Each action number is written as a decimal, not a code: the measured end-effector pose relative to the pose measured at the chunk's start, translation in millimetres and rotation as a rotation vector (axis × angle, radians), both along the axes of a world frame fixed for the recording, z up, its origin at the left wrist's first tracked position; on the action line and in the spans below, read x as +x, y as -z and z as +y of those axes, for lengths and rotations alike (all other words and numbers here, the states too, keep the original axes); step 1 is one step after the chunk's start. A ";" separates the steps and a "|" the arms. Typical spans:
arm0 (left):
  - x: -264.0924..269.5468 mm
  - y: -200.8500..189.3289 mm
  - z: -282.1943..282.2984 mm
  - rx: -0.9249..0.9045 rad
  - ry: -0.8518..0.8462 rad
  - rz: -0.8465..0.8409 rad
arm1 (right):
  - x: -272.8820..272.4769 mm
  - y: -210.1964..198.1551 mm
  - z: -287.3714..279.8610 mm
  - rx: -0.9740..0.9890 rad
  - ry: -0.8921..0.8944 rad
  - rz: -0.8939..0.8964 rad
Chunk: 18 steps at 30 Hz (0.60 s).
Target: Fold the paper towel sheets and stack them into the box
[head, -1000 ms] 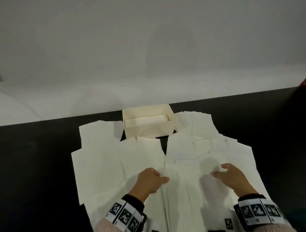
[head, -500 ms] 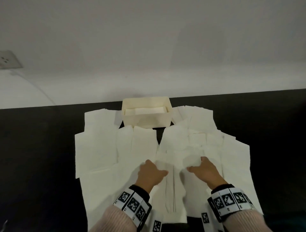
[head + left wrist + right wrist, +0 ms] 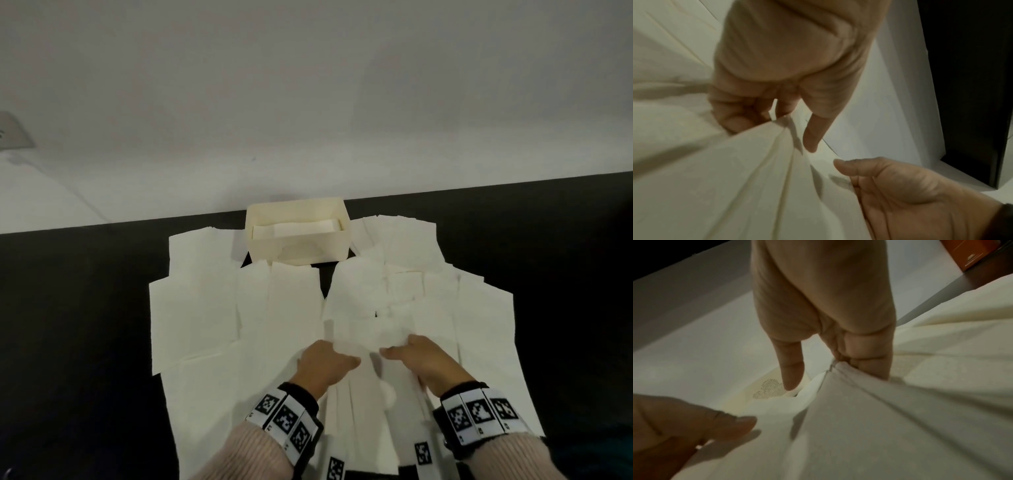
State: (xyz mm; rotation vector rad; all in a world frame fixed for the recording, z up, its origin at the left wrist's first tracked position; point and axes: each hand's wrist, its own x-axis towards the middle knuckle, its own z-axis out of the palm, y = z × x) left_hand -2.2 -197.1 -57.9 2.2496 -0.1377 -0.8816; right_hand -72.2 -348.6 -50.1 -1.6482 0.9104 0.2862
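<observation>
Step in hand, as judged: gathering one paper towel sheet for folding.

Left of the work area, loose sheets (image 3: pixel 198 301) lie flat and overlapping on the dark table (image 3: pixel 75 325). Their edges merge, so an exact count cannot be given; several lie on each side.

The left hand (image 3: pixel 323 365) has its fingers curled round the near-centre sheet (image 3: pixel 363 342), bunching its edge; the thumb stands free of the paper. In the left wrist view the paper runs in pleats from those fingers (image 3: pixel 740 116).

The right hand (image 3: pixel 423 359) grips the same sheet just beside the left hand, fingers closed on the gathered edge, thumb extended. The two hands are near each other but apart.

One box (image 3: pixel 298 240) stands at the far edge of the table, between the left and right groups of sheets. It holds folded paper; the number of pieces inside cannot be told.

Next move, as judged: flatten the gathered sheet into an even fold narrow enough for the box, then carry it forward. Thin paper may tear or crease unevenly if pulled hard.
</observation>
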 end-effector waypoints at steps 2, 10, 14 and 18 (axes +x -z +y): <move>1.6 1.3 -1.9 -0.109 -0.046 0.027 | 0.4 1.2 4.3 0.008 0.009 -0.010; -0.4 3.7 -1.1 -0.129 -0.105 -0.087 | -0.9 1.2 23.8 -0.017 0.024 -0.002; 1.7 1.6 4.5 -0.016 -0.037 -0.182 | -2.8 -1.1 23.5 -0.009 0.029 0.003; -4.5 -1.8 -0.8 -0.051 -0.036 -0.148 | 4.0 3.6 39.1 -0.104 -0.021 0.015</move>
